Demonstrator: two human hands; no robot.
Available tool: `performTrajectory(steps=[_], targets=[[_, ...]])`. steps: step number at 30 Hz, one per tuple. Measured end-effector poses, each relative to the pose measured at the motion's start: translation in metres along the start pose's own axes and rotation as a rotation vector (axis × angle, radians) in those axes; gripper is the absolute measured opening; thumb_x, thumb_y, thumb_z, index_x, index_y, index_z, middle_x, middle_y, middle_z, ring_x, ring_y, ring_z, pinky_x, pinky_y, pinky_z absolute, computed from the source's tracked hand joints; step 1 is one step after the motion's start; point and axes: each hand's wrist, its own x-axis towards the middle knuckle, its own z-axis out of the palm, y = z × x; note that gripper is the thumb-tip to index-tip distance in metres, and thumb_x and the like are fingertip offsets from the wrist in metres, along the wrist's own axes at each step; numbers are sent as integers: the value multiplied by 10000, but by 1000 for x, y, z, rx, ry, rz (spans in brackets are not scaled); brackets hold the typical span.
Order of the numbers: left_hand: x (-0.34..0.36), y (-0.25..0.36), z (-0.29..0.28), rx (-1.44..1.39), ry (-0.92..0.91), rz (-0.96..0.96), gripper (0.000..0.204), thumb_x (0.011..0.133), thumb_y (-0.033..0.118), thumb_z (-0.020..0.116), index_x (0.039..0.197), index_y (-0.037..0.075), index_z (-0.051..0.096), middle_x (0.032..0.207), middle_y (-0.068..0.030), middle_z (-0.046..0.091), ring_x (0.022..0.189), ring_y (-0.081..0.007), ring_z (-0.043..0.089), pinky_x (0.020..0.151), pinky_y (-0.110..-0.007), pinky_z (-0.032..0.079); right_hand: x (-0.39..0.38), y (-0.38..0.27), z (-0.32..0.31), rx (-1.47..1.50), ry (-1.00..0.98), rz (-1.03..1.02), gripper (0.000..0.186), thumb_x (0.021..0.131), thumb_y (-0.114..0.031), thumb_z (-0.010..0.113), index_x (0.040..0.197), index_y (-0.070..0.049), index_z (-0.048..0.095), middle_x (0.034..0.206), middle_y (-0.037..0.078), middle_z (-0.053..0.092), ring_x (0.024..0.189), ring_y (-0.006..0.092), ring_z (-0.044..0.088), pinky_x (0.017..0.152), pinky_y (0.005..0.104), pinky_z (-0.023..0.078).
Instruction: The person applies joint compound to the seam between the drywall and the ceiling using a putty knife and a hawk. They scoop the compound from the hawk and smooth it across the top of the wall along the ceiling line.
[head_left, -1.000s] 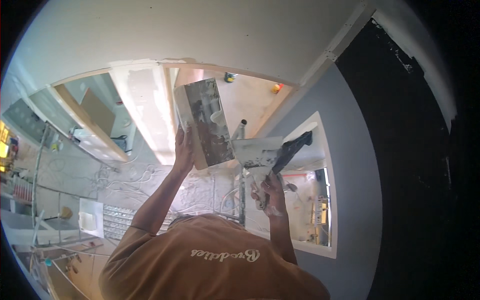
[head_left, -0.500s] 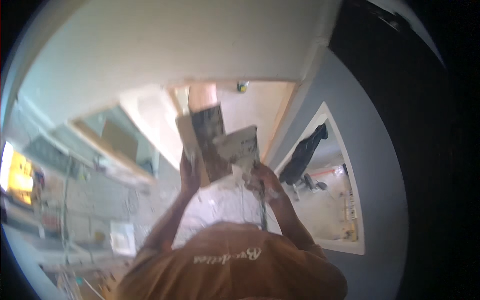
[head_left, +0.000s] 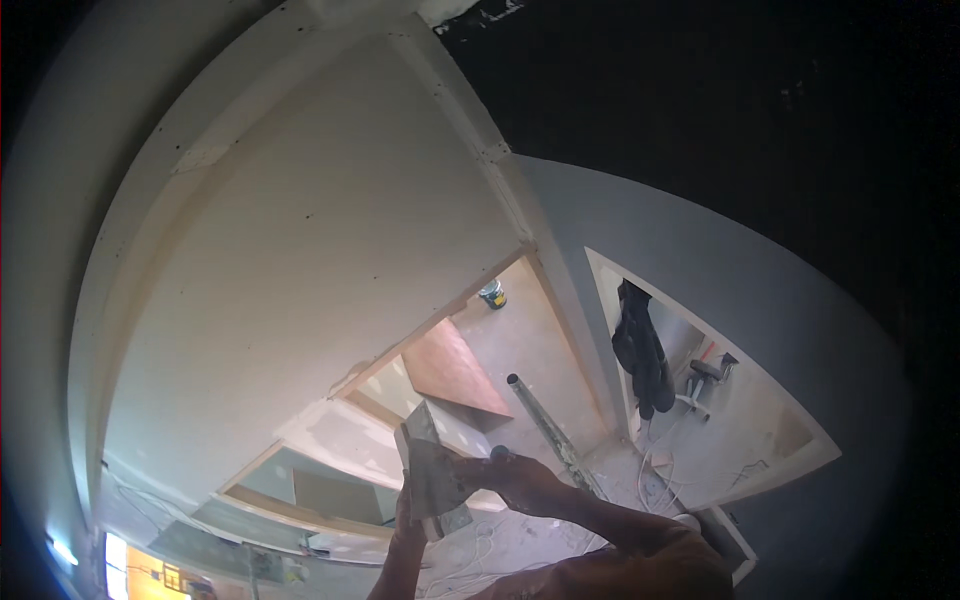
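Note:
My left hand (head_left: 406, 520) is closed around a flat, grey-smeared plasterer's board (head_left: 422, 422) with a pale edge. It is tilted steeply, and part of its face is covered. Over it lies the broad blade of a putty knife (head_left: 436, 468), coated in grey compound, which my right hand (head_left: 522, 482) grips. Blade and board overlap; whether they touch, I cannot tell. The knife's handle is mostly hidden by my fingers.
Unfinished plasterboard (head_left: 300, 230) rises ahead, above a wood-framed opening. A pole (head_left: 545, 420) stands beyond my right hand. A bucket (head_left: 492, 294) sits on the floor through the opening. Dark clothing (head_left: 640, 350) hangs in the right opening; cables (head_left: 650, 470) trail below.
The view has swung upward, showing more wall and the ceiling edge. My hands appear lower, with the board and knife more edge-on; both tools stay in hand.

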Motion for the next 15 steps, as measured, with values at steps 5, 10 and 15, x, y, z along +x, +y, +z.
performTrajectory(steps=[5,10,15], targets=[[0,-8,-10,200,43,6,610,1056,523,408,1416,35,474,1292,-121,576,1193,-215,567,1006,-368,474,-24,20,-6,-142,34,-26,549,905,7,569,1422,-173,528,1374,75,594,1116,295,603,941,413,513],[-9,14,32,41,250,-120,551,1024,583,435,1234,91,565,938,-58,614,802,-184,622,660,-327,532,-32,64,17,-19,72,30,521,885,44,578,1363,-164,571,1422,64,555,1165,294,585,955,396,516],[-21,14,20,50,328,-7,492,1029,549,454,1182,99,583,900,-71,628,730,-174,630,623,-299,548,-58,84,22,9,230,63,454,885,80,578,1310,-79,588,1372,121,575,1204,345,587,993,409,508]])
